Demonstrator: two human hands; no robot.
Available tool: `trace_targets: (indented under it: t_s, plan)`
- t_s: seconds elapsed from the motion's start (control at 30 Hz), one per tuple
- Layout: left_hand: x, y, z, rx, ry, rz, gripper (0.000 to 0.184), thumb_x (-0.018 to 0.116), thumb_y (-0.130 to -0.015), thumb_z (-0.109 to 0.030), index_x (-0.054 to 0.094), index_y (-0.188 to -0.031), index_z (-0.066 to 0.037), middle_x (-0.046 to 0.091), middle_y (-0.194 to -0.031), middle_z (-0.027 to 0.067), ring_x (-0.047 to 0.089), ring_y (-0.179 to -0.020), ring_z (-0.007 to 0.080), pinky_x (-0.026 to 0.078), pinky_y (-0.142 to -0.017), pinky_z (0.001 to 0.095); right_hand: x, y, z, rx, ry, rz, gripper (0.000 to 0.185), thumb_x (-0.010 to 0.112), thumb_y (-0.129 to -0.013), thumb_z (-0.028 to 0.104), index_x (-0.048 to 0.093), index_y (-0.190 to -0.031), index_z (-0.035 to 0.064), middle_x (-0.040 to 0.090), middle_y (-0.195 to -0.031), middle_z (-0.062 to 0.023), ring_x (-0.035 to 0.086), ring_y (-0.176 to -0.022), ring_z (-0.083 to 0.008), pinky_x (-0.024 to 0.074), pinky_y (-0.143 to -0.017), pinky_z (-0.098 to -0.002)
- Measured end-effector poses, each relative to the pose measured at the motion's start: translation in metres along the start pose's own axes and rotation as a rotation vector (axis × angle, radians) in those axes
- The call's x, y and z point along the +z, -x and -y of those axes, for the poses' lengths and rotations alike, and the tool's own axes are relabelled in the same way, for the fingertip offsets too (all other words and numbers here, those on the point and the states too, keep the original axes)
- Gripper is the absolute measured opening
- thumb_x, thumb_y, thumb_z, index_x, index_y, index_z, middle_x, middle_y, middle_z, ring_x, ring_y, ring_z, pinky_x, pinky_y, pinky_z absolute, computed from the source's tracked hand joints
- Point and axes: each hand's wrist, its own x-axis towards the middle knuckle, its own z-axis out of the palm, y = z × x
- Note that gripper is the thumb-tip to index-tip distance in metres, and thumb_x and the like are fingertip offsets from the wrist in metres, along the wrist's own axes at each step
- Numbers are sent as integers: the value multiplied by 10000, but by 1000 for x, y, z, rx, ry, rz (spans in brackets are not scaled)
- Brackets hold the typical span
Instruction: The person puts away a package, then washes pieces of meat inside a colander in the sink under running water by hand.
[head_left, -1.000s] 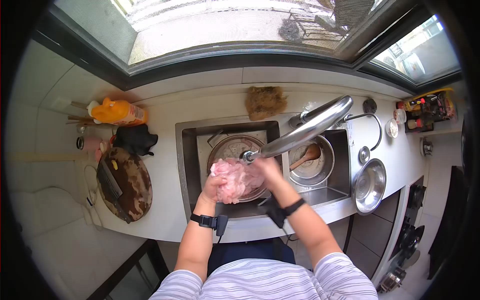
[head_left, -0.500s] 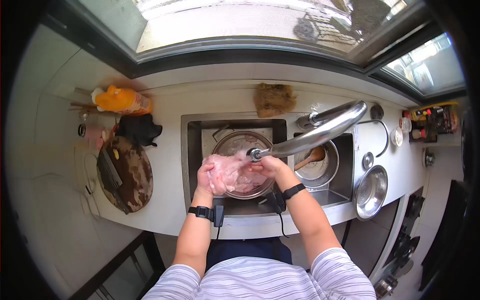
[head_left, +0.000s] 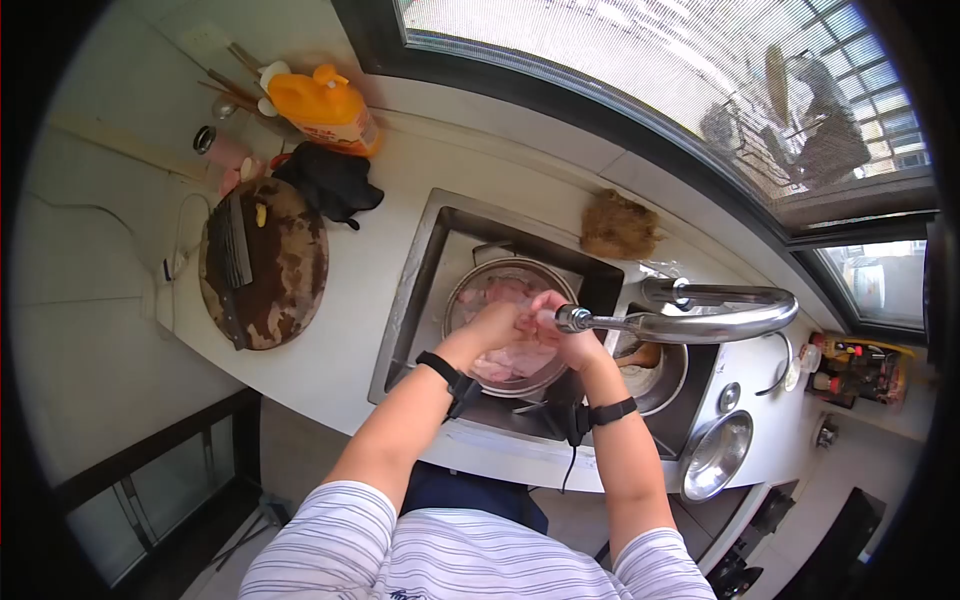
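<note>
At the left end of the counter [head_left: 355, 290], near its front corner, lies a round board [head_left: 285, 295] with a cleaver [head_left: 238, 245] along its left edge and a small yellow piece [head_left: 261, 215] near its back edge. Behind it, toward the counter's back left corner, are a pink flask [head_left: 225, 149], a black cloth [head_left: 325, 182] (perhaps a bag; its folds hide which) and an orange bottle [head_left: 325, 110]. Next comes the sink [head_left: 405, 300]; in its left basin sits a pot [head_left: 512, 266] holding pale pink meat [head_left: 505, 365]. The left hand [head_left: 497, 332] is over the pot, its fingers bent toward the right hand [head_left: 575, 345], which is at the pot's right rim with curled fingers; I cannot tell whether either grasps any meat. The tap [head_left: 715, 328] has its spout just above the right hand. A brown scrubber [head_left: 620, 225] lies behind the sink, near the counter's back edge. In the right basin is a pan [head_left: 668, 385] with a wooden spoon [head_left: 645, 355]; farther right, a steel bowl [head_left: 717, 455] sits at the counter's front edge.
</note>
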Motion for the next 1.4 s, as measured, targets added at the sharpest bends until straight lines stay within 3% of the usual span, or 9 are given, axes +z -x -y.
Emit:
trace_targets:
  t_s: [0.1,0.17,0.37,0.53,0.7,0.77,0.97,1.17,1.4]
  plan:
    - [1,-6,10,151,373,26,319,650,-734,-123,569,-1035,-58,633,-933,51,586,-875,181,463,-754,294,-28,-5,4,-61,-111,-12,56,493,-832,77,510,-875,109,559,-820,-2,510,-628,-57,370,-506,-165]
    - [-23,8,-18,-87,602,-5,267,606,-810,-128,564,-1056,-34,612,-983,33,551,-902,119,442,-781,253,-28,-5,8,-51,-110,-85,61,472,-841,60,511,-878,89,563,-791,-1,538,-645,-76,414,-537,-180]
    - [-26,27,-23,-12,1123,29,297,580,-843,-151,546,-1103,-10,557,-1066,18,490,-1022,114,368,-904,256,-34,-21,-16,-253,69,-160,64,487,-840,65,514,-898,72,599,-777,-22,577,-696,-93,462,-620,-206]
    - [-27,42,-16,-90,1100,20,283,558,-849,-140,540,-1092,4,558,-1072,43,491,-1035,128,355,-933,276,-20,-16,-26,-433,495,-118,348,472,-765,-15,518,-1103,52,554,-996,-50,507,-953,-131,425,-832,-266]
    - [-29,47,-25,-144,1143,31,245,548,-828,-81,546,-1055,12,566,-1037,51,508,-995,124,374,-901,260,-7,-23,-46,-432,423,-27,369,539,-735,-27,539,-1094,56,556,-953,-38,500,-886,-111,405,-742,-228]
    - [-31,49,-24,-108,986,-8,182,543,-825,-63,564,-989,13,592,-935,29,538,-869,117,422,-795,261,-10,-21,-48,-118,403,119,404,538,-772,8,459,-1166,55,520,-957,-14,493,-897,-104,407,-802,-232]
    - [-46,55,-36,-93,459,-60,168,603,-803,-118,600,-906,14,626,-832,36,553,-782,109,442,-733,256,-5,-16,-44,-137,706,-34,167,598,-817,97,453,-894,65,476,-820,24,474,-803,-56,420,-682,-206]
    - [-34,50,-24,-60,847,-178,134,578,-853,-147,596,-871,-16,607,-843,5,530,-799,59,445,-715,220,-9,-19,-53,-291,451,41,159,575,-809,3,445,-872,67,490,-862,6,487,-819,-73,442,-705,-228]
    - [-34,51,-31,-118,724,-213,141,587,-842,-146,608,-888,-15,614,-810,7,535,-765,58,439,-679,213,11,-10,-35,-329,319,-96,163,577,-769,-23,534,-914,39,544,-865,-10,510,-797,-87,428,-691,-240]
